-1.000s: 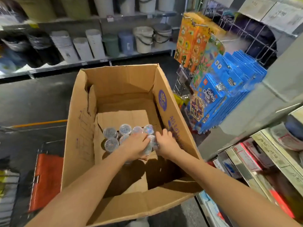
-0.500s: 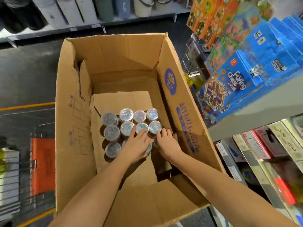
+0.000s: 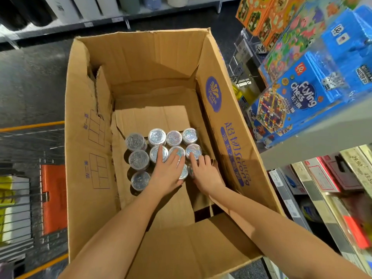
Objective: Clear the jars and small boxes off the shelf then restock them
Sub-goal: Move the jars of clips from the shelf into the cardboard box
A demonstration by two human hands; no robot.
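Several small clear jars with shiny silver lids [image 3: 138,160] stand upright in close rows on the floor of a big open cardboard box [image 3: 80,137]. Both my arms reach down into the box. My left hand [image 3: 167,176] lies flat with spread fingers on the lids of the middle jars and covers one jar in the near row. My right hand [image 3: 205,176] sits beside it, index finger on the lid of the rightmost jar [image 3: 193,151], the other fingers curled down its side. The near-row jars under my hands are mostly hidden.
Blue "Flying chess" game boxes [image 3: 302,97] and orange boxes [image 3: 259,15] hang on a rack to the right. Below them a shelf [image 3: 322,178] holds flat boxed goods. An orange panel [image 3: 53,198] sits on a wire cart at left. Bins line a far shelf [image 3: 84,7].
The view has tilted down and closer to the box. My hands have flattened onto the lids, and more jars now show standing in neat rows.
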